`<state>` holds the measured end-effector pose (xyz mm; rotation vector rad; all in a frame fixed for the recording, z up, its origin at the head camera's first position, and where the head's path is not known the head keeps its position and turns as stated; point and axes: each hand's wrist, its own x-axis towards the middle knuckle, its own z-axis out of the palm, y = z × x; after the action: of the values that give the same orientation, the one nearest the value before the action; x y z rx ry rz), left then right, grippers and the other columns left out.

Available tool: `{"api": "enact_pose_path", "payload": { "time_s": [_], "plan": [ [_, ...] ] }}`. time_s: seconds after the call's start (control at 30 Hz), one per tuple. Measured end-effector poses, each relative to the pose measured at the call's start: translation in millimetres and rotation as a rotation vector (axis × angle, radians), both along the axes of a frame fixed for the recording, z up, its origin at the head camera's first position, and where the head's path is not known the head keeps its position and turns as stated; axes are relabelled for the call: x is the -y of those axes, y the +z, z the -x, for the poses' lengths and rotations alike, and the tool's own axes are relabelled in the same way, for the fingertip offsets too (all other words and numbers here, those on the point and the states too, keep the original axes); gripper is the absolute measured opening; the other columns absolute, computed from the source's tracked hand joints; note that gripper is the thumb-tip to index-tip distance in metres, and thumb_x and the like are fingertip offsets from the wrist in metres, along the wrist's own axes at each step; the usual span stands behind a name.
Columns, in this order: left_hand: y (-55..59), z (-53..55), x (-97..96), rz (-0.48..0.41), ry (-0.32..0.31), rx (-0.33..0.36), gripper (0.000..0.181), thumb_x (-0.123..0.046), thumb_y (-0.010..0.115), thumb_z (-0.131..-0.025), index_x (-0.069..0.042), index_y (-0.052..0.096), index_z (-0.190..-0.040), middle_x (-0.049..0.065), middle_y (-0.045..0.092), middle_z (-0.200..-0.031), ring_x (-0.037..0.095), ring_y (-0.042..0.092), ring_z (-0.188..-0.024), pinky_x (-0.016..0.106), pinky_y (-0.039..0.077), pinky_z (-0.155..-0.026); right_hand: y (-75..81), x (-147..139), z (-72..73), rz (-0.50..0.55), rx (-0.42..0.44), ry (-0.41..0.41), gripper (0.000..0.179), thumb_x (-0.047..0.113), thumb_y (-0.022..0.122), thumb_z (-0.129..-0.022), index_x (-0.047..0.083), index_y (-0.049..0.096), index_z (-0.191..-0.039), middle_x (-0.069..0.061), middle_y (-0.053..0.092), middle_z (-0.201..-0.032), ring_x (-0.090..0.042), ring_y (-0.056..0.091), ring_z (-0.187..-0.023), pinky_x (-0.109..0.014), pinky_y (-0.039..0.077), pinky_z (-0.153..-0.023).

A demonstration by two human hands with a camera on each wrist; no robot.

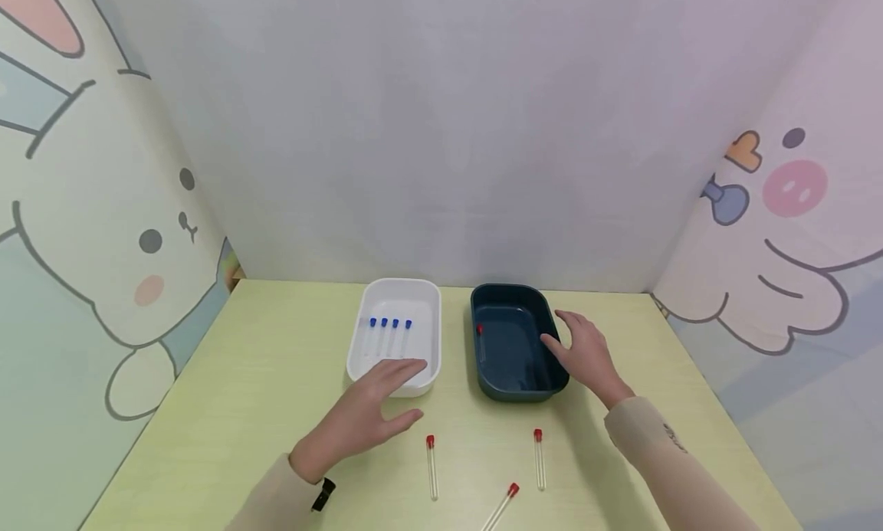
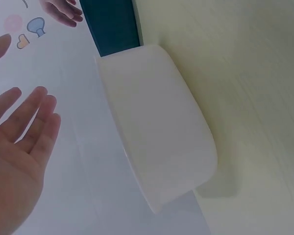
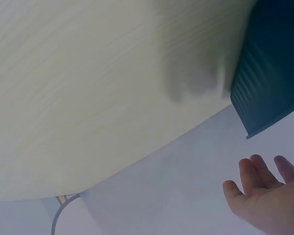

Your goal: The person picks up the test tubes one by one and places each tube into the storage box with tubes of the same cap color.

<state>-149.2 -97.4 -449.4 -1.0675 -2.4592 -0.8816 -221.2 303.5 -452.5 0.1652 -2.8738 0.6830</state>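
Right hand (image 1: 585, 355): fingers extended, empty, beside the dark tray (image 1: 520, 395). Left hand (image 1: 364, 414): likewise, near the white tray (image 1: 425, 320) left of it. Red-capped tubes (image 1: 432, 470): one inside the dark tray, three in front.

Bench (image 1: 262, 362) was pale yellow-grn w/ faint wood grain, far edge at 12 o'clock. White tray (image 1: 433, 309) sat on it approx 11 o'clock of ctr; dk-blue tray (image 1: 520, 393) btwn 1 & 2, w/ a gap btwn them. Three red-capped tubes lay loose, well apart: 1st tube (image 1: 432, 473) at 6, cap to 12; 2nd tube (image 1: 540, 466) at 4, cap to 12; 3rd tube (image 1: 500, 506) at 5, cap to 1, bottom cut off by frame.
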Motion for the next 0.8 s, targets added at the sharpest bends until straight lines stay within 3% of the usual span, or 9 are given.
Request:
{"api": "enact_pose_path", "payload": {
  "time_s": [0.37, 0.67, 0.8],
  "plan": [
    [-17.7, -13.7, -10.9, 0.044, -0.052, 0.085, 0.065, -0.031, 0.084, -0.086, -0.013, 0.059, -0.143, 0.003, 0.065, -0.141, 0.021, 0.064, -0.127, 0.038, 0.058, -0.103, -10.6, 1, -0.1, 0.080, 0.094, -0.041, 0.066, 0.035, 0.060, -0.104, -0.002, 0.038, -0.155, -0.030, 0.038, -0.158, -0.049, 0.038, -0.146, -0.068, 0.036, -0.118],
    [-36.6, -22.7, -11.6, 0.169, -0.072, 0.217, 0.062, -0.037, 0.080, -0.090, -0.011, 0.061, -0.142, 0.005, 0.064, -0.141, 0.024, 0.061, -0.129, 0.038, 0.056, -0.107, -21.3, 2, -1.8, 0.163, 0.125, -0.058, 0.061, 0.020, 0.058, -0.105, -0.006, 0.036, -0.155, -0.031, 0.042, -0.156, -0.048, 0.045, -0.142, -0.065, 0.040, -0.116],
    [-43.9, -24.4, -13.0, 0.208, -0.069, 0.213, 0.067, -0.043, 0.081, -0.088, -0.010, 0.059, -0.143, 0.004, 0.063, -0.140, 0.021, 0.060, -0.128, 0.036, 0.056, -0.106, -26.4, 0, -1.2, 0.193, 0.120, -0.074, 0.058, 0.016, 0.056, -0.104, -0.005, 0.037, -0.155, -0.029, 0.043, -0.155, -0.047, 0.048, -0.140, -0.065, 0.040, -0.116]
  ]
}}
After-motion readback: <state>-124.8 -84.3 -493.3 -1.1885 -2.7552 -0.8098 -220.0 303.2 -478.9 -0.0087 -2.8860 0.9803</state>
